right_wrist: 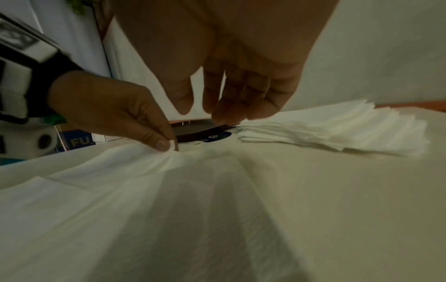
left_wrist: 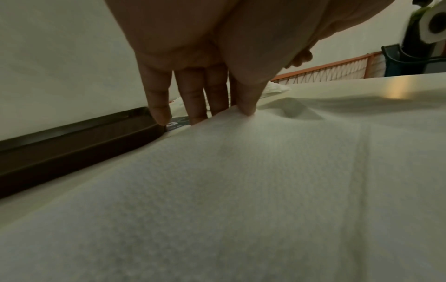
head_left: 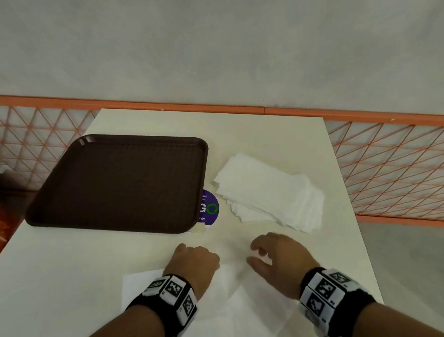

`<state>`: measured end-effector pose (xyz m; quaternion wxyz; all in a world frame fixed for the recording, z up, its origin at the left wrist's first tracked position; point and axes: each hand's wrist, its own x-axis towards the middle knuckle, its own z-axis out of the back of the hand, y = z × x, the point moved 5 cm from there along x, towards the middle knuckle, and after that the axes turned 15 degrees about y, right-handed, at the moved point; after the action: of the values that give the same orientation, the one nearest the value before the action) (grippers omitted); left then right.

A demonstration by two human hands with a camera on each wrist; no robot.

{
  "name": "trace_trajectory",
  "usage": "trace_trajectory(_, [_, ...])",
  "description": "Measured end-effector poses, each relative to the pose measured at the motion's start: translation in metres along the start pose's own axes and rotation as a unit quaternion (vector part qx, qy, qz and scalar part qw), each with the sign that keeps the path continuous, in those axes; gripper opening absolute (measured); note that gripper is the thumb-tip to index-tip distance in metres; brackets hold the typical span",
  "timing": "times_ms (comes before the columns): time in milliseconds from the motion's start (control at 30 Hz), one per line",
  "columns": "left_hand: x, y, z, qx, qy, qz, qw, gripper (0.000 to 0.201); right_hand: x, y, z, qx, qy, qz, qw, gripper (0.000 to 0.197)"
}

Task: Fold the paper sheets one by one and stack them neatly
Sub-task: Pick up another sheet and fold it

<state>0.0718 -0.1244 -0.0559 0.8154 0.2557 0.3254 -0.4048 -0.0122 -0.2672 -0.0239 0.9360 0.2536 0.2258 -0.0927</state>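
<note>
- Pale surface (head_left: 282,131), set against an orange mesh fence; carrying everything below.
- Brown tray (head_left: 117,183) at the far left, holding nothing, over the edge of a purple round sticker (head_left: 210,208).
- Open paper sheet (head_left: 239,312) spread flat at the near edge, directly under both forearms; far edge running left to right just short of the tray and sticker, creases running away from the body.
- Fanned pile of white folded sheets (head_left: 270,192) at the far right, just beside the sticker and apart from the open sheet.
- Left hand (head_left: 194,264) at the far edge of the open sheet, grip closed on it: thumb and fingertips (right_wrist: 166,145) pinching up a small peak of paper.
- Right hand (head_left: 281,258) just beside the left, above the same far edge, grip loose and holding nothing, fingers hanging slightly curled.
- Likely hinge of the coming move: far edge already in the left-hand pinch, free corner lying to the right, nearer the right hand; probably a matching pinch there, then both pulled toward the body across the creases.
</note>
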Motion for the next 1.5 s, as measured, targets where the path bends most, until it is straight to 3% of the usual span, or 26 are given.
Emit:
trace_trajectory(133, [-0.006,0.001,-0.001,-0.019,-0.018,-0.016,1.0,0.03,-0.001,0.007,-0.022,0.034,0.069,-0.004,0.997,0.031])
trace_trajectory(267, [-0.015,0.004,0.002,-0.03,-0.048,-0.02,0.998,0.027,-0.003,0.012,-0.031,0.083,0.083,-0.023,0.993,0.032])
trace_trajectory(367, [-0.022,0.008,0.007,-0.018,-0.087,-0.044,0.995,0.025,-0.004,0.015,-0.037,0.104,0.097,-0.027,0.989,0.041])
trace_trajectory(433, [-0.027,0.012,0.012,-0.065,-0.11,-0.063,0.99,0.024,-0.005,0.017,-0.042,0.115,0.112,-0.033,0.986,0.051])
trace_trajectory(500, [-0.035,0.022,0.02,-0.183,-0.135,-0.069,0.971,0.023,-0.006,0.018,-0.044,0.143,0.118,-0.04,0.982,0.058])
trace_trajectory(567, [-0.044,0.031,0.029,-0.292,-0.157,-0.077,0.94,0.024,-0.006,0.021,-0.043,0.181,0.116,-0.035,0.976,0.048])
trace_trajectory(633, [-0.052,0.036,0.038,-0.337,-0.158,-0.099,0.923,0.022,-0.009,0.028,-0.038,0.204,0.106,-0.017,0.973,0.023])
trace_trajectory(733, [-0.063,0.044,0.054,-0.367,-0.182,-0.123,0.904,0.02,-0.011,0.032,-0.028,0.251,0.081,0.004,0.964,0.027])
trace_trajectory(933, [-0.086,0.074,0.074,-0.459,-0.276,-0.113,0.837,0.019,-0.019,0.034,0.01,0.353,0.023,0.034,0.935,0.025])
trace_trajectory(1033, [-0.087,0.089,0.067,-0.514,-0.295,-0.065,0.803,0.04,-0.02,0.033,0.031,0.414,-0.011,0.045,0.909,0.028])
trace_trajectory(1100, [-0.084,0.1,0.056,-0.564,-0.284,-0.011,0.775,0.057,-0.021,0.029,0.043,0.473,-0.048,0.055,0.878,0.027])
trace_trajectory(1200, [-0.077,0.106,0.038,-0.635,-0.208,0.04,0.742,0.062,-0.021,0.026,0.056,0.545,-0.079,0.068,0.832,0.028])
trace_trajectory(1267, [-0.076,0.103,0.035,-0.697,-0.176,0.028,0.695,0.057,-0.02,0.025,0.06,0.575,-0.088,0.07,0.81,0.028])
trace_trajectory(1367, [-0.078,0.099,0.036,-0.804,-0.172,-0.024,0.569,0.052,-0.018,0.024,0.062,0.595,-0.102,0.062,0.795,0.026])
trace_trajectory(1400, [-0.08,0.098,0.036,-0.815,-0.179,-0.04,0.55,0.056,-0.018,0.024,0.062,0.597,-0.106,0.058,0.793,0.023])
trace_trajectory(1500, [-0.083,0.098,0.04,-0.809,-0.199,-0.076,0.548,0.083,-0.019,0.023,0.061,0.605,-0.122,0.047,0.786,0.017])
